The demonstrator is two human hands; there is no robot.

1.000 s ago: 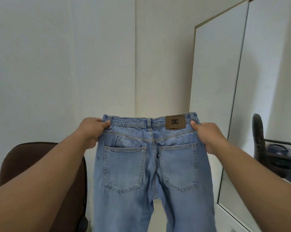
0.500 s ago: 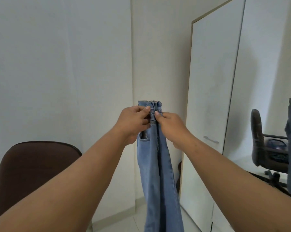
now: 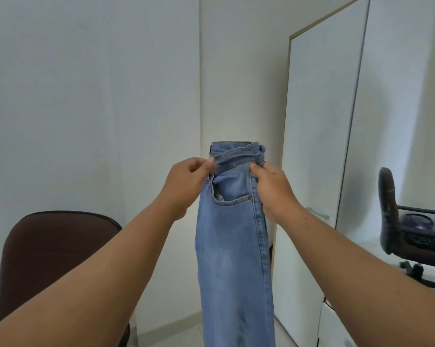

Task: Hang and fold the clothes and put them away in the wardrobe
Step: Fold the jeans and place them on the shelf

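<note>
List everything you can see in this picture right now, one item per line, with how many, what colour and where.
jeans: one pair, light blue, centre, hanging lengthwise, held at the waistband
brown chair: one, dark brown, lower left
wardrobe: one, white doors closed, right
office chair: one, dark, far right
wall: white, behind
left hand: one, gripping the waistband's left edge
right hand: one, gripping the waistband's right edge

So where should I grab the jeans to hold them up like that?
Grab the jeans at the waistband, one hand from each side, like the left hand and right hand here. It's the thick top edge, so the folded legs hang straight down.
</note>
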